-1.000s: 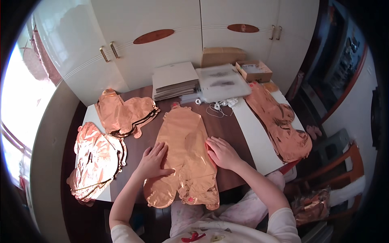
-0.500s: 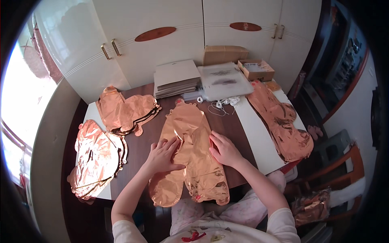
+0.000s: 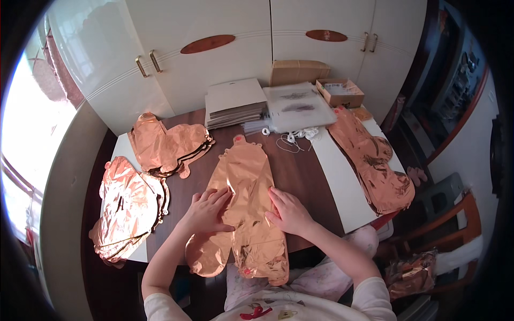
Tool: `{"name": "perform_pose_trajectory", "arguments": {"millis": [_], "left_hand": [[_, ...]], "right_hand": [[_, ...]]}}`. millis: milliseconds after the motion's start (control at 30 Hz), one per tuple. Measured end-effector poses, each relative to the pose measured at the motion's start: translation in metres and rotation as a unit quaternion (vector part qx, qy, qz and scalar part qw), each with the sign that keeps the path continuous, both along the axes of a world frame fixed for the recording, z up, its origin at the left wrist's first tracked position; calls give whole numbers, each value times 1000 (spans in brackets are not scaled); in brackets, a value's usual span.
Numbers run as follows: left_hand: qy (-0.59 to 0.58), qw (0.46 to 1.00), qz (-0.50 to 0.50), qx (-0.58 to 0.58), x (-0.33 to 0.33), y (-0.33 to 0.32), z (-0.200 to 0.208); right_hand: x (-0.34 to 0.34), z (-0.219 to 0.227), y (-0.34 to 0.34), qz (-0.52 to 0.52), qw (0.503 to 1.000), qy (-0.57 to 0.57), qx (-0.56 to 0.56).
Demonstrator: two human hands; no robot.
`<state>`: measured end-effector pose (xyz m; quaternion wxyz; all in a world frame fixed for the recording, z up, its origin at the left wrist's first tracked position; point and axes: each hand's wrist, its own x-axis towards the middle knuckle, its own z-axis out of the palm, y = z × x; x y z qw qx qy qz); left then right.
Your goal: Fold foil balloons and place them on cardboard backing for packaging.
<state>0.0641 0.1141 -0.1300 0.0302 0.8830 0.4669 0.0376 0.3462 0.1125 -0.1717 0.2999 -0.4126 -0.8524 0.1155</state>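
Note:
A flat, rose-gold foil balloon (image 3: 249, 182) lies lengthwise before me, its far end on the brown table and its near end hanging over the front edge toward my lap. On its left side rests my left hand (image 3: 208, 213), fingers stretched out over the foil and the thumb apart. Along the right edge lies my right hand (image 3: 289, 209), its fingertips touching the foil, with thumb and fingers apart. Small red spots mark the balloon's far and near ends. Whether other foil sheets lie beneath it I cannot tell.
More foil balloons lie in piles at the far left (image 3: 166, 142), near left (image 3: 128, 206) and right (image 3: 369, 160). Behind stand a stack of grey cards (image 3: 235, 99), clear plastic bags (image 3: 297, 109), white string (image 3: 302, 135) and a small box (image 3: 340, 93). A wooden chair (image 3: 466, 224) is at right.
The balloon has slid a little toward me and to the left at its near end. Both hands have moved the same way with it, staying on its two sides.

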Motion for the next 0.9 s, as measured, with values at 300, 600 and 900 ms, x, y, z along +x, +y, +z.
{"name": "perform_pose_trajectory", "arguments": {"millis": [300,600,900], "left_hand": [[-16,1000,12,4,-5,-1,-6],[-20,998,4,61,10,-4,-1],[4,998,0,69,20,0,4]], "right_hand": [[5,-6,14,-42,997,-62,25],[6,-11,24,-60,993,-104,12],[1,-6,25,-62,989,-134,-31]]}}
